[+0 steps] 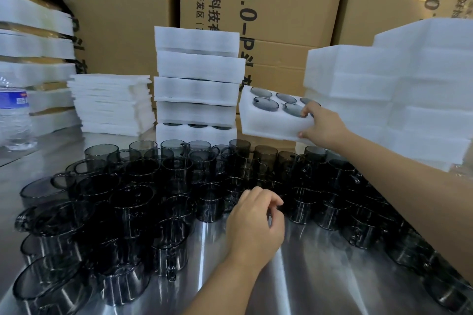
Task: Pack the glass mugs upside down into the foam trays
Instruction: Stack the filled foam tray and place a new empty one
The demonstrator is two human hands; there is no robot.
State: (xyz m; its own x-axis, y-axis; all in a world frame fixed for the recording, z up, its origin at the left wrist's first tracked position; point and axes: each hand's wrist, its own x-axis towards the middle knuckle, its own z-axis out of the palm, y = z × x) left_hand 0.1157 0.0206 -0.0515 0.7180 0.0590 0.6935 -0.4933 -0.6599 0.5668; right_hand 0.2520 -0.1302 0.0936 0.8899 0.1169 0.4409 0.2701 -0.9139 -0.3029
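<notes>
Several smoky dark glass mugs (133, 202) stand crowded on the steel table (320, 276). A white foam tray (266, 123) filled with upside-down mugs hangs tilted above the far mugs, and my right hand (322, 123) grips its right edge, thumb on top and fingers underneath. A stack of filled foam trays (197, 84) stands just left of it. My left hand (256, 222) hovers low over the table in front of the mugs, fingers loosely curled, holding nothing.
Empty foam trays (396, 89) are piled at the right. A pile of thin foam sheets (112, 102) sits left of the filled stack, more foam (35, 41) and a water bottle (14, 115) at far left. Cardboard boxes (294, 7) wall the back.
</notes>
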